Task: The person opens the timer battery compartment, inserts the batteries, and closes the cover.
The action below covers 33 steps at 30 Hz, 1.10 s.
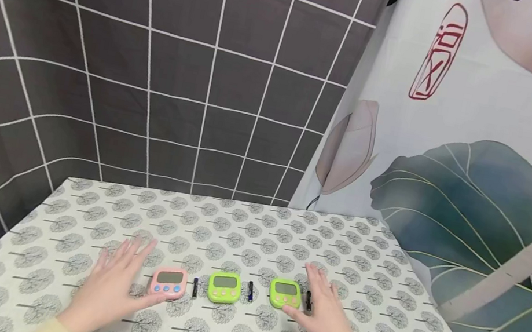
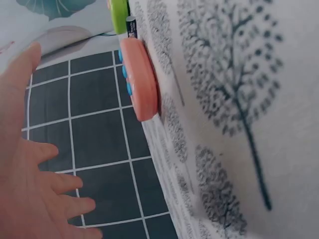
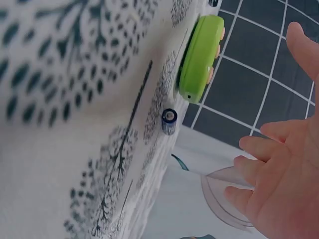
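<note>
A pink digital timer (image 1: pixel 169 282) with blue buttons lies on the patterned cloth beside my left hand (image 1: pixel 111 286). My left fingers are spread, and its thumb reaches the timer's lower edge in the head view; the left wrist view shows a gap between hand and pink timer (image 2: pixel 139 79). Two green timers, one central (image 1: pixel 224 287) and one at right (image 1: pixel 285 294), sit in the same row. My right hand (image 1: pixel 329 319) is spread beside the right one, holding nothing. Dark batteries lie right of each timer: one (image 1: pixel 195 288), another (image 1: pixel 251 291), and a third (image 1: pixel 309 301) near my right hand.
The table (image 1: pixel 214 222) wears a white cloth printed with grey trees. Behind it hangs a dark curtain (image 1: pixel 181 69) with white grid lines. A pale curtain (image 1: pixel 463 123) with leaf and petal prints hangs at the right.
</note>
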Motion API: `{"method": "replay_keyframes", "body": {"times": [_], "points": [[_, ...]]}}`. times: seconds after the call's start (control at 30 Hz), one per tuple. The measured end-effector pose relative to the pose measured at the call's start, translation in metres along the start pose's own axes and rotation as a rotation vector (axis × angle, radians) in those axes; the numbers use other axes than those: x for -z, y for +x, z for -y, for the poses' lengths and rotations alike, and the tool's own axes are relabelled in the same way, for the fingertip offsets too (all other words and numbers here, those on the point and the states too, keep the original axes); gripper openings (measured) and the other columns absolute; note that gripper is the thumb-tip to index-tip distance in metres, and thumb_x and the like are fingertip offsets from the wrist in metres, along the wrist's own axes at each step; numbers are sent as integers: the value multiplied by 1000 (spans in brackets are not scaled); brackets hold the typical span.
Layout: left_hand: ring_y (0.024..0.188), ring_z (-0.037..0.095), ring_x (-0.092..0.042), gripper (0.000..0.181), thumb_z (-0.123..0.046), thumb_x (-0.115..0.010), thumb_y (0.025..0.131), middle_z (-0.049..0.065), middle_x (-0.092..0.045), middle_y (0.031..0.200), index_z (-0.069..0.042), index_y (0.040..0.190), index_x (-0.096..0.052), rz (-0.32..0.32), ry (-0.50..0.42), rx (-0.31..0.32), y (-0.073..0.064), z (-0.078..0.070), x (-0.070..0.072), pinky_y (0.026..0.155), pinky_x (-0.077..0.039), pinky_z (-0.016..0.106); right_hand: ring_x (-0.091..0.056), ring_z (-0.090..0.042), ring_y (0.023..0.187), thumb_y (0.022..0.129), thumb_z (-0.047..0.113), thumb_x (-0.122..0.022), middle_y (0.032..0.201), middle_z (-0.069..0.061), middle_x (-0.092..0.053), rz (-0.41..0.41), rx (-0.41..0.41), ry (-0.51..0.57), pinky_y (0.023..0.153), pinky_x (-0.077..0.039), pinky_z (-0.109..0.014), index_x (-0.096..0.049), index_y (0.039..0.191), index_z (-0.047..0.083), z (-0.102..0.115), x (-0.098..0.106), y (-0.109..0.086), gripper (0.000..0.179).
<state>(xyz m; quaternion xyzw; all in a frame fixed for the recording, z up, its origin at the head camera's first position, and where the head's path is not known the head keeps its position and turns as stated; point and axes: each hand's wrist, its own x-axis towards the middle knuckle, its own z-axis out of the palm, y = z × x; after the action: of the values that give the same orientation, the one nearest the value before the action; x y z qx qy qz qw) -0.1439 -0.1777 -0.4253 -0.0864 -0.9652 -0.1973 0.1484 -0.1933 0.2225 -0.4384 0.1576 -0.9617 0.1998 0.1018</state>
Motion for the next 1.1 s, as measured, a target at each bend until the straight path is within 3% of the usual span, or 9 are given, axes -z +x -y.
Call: {"method": "replay_keyframes", "body": {"times": [0.17,0.37,0.93,1.1], "points": [[131,45,-36,99,-65,-66,74,23,-35,148,-14,149,-28,13,-39,-7,-1,0,-4,103,-28,64,-25,-40,139,76,51,-72,150,-22,-29,13,-5,26,111,-19,-56,-24,148,0,4,-1,-1,100],[116,43,-54,94,-50,-76,73,20,-51,137,-6,145,-34,58,-102,0,0,0,-10,90,-45,58,-27,-41,138,75,50,-73,149,-24,-28,40,-16,48,110,-22,-55,-26,146,-2,9,-3,-1,100],[119,43,-50,84,-36,-80,70,24,-51,134,2,136,-46,96,-106,-13,8,0,-22,100,-37,59,-26,-39,139,74,46,-76,150,-20,-30,97,-22,99,110,-21,-55,-23,149,3,16,-7,0,101],[119,45,-49,85,-37,-81,68,25,-51,133,4,135,-46,124,-98,-5,10,1,-25,100,-35,60,-38,-42,132,73,43,-77,148,-21,-35,89,-14,128,106,-29,-58,-26,148,3,17,-8,1,99]]}}
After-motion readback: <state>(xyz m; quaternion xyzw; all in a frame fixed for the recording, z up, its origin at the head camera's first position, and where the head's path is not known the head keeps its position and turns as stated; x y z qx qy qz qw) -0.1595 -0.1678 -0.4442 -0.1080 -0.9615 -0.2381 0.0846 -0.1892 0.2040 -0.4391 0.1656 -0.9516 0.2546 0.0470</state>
